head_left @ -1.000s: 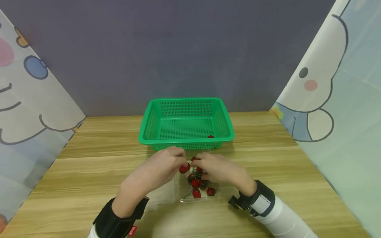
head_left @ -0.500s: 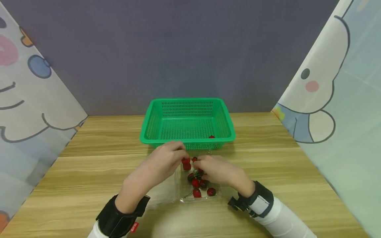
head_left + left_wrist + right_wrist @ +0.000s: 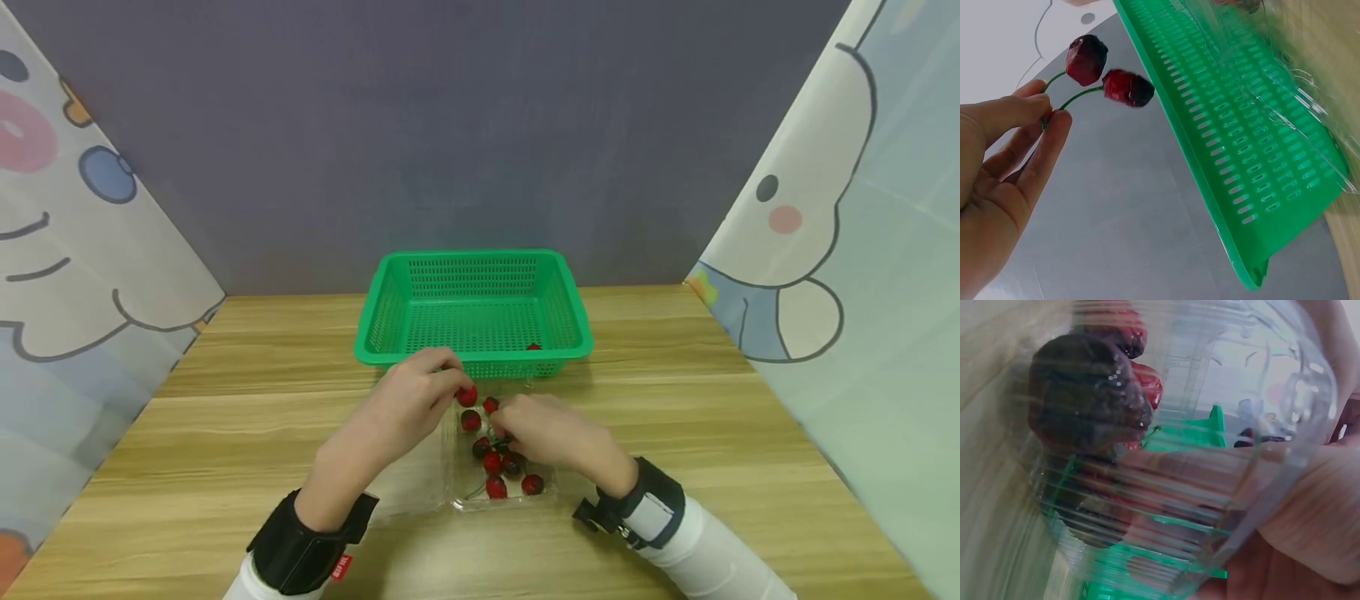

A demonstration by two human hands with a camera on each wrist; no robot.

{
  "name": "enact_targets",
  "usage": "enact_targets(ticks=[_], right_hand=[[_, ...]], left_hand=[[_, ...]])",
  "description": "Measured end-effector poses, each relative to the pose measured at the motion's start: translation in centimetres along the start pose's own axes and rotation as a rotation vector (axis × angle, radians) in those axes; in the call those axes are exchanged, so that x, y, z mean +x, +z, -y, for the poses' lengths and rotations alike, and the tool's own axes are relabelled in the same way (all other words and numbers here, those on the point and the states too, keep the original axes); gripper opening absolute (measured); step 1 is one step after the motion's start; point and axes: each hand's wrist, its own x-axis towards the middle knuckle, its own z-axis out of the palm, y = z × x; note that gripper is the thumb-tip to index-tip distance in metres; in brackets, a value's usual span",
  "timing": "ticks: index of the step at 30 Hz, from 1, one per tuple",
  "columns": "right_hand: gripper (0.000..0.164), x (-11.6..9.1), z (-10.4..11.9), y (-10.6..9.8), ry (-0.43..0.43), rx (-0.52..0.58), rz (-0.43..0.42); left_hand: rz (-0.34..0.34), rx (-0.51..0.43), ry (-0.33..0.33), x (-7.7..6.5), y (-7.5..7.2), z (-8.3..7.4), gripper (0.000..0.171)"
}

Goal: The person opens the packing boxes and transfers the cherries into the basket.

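My left hand (image 3: pixel 408 404) pinches two dark red cherries (image 3: pixel 1087 60) by their green stems, between thumb and fingertips. In the head view the held cherries (image 3: pixel 467 395) hang by the near side of the green basket (image 3: pixel 472 357), above the back of a clear plastic box (image 3: pixel 495 503). Several red cherries (image 3: pixel 492 463) with stems lie inside the box. My right hand (image 3: pixel 551 429) reaches into it from the right, fingers bent down among the cherries. The right wrist view shows the thumb (image 3: pixel 1191 481) through the box's wall, near a dark cherry (image 3: pixel 1082 394); whether it grips one is unclear.
The basket stands at the back of the wooden table (image 3: pixel 262 417), before a grey wall (image 3: pixel 450 125). One red cherry (image 3: pixel 533 347) shows in its front right part. A clear lid (image 3: pixel 408 487) lies flat to the box's left. Cartoon-printed panels (image 3: pixel 795 208) flank the table.
My left hand has moved slightly up and away, lifting the pinched cherries towards the basket. My right hand stays in the box, with its fingertips drawn in a little.
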Motion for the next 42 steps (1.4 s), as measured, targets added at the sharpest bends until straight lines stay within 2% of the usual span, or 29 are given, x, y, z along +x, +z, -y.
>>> enact_targets(ticks=[9,14,18,27,35,42], right_hand=[[0.026,0.0,-0.1,0.3,0.009,0.048,-0.01],[0.025,0.1,-0.2,0.5,-0.001,0.063,-0.033],[0.028,0.1,-0.3,0.5,-0.01,0.077,-0.051],[0.037,0.1,-0.4,0.5,-0.02,0.066,-0.053],[0.037,0.0,-0.3,0.1,-0.03,0.088,-0.072],[0.033,-0.1,-0.4,0.0,-0.042,0.1,-0.084]], left_hand=[[-0.093,0.007,-0.009,0.0,0.5,0.3,0.017],[-0.165,0.022,0.006,0.4,0.6,0.6,0.016],[-0.197,0.017,0.01,0.9,0.3,0.8,0.017],[-0.168,0.045,-0.032,1.5,0.0,1.1,0.017],[-0.145,0.061,-0.047,1.9,-0.3,1.5,0.016],[-0.159,0.065,-0.053,2.1,-0.3,2.2,0.017]])
